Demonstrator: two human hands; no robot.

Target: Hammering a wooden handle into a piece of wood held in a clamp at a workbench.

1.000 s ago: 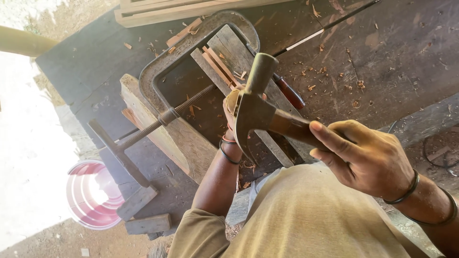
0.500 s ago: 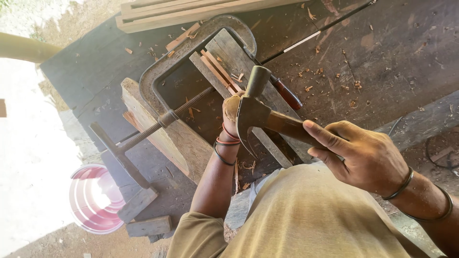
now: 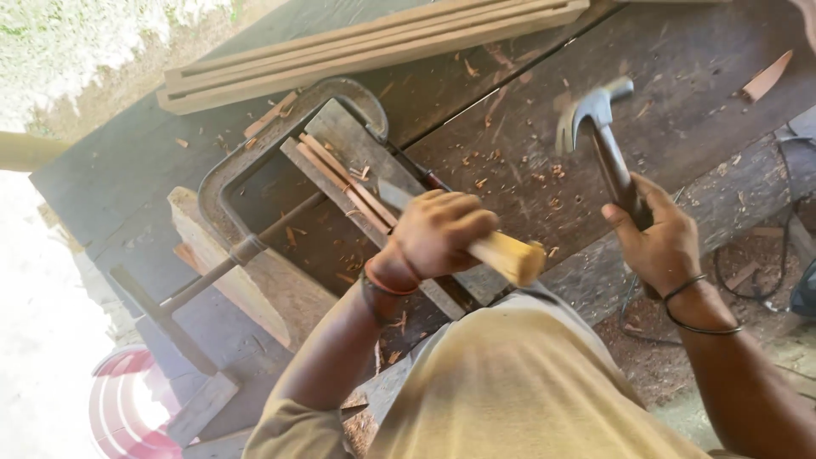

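Raised now toward one o'clock, the hammer (image 3: 597, 127) sits gripped in the right hand (image 3: 659, 242); the left hand (image 3: 438, 234) clasps a chisel handle (image 3: 508, 257). A glancing blow could hit those knuckles.

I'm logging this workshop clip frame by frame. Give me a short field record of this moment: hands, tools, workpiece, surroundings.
left hand: wrapped around a pale wooden handle, likely a chisel
right hand: grips a claw hammer, raised above the bench
workpiece: wooden board held in a large metal clamp
surface: dark workbench strewn with wood chips
nearby: stacked planks at the far edge; red-and-white bucket below
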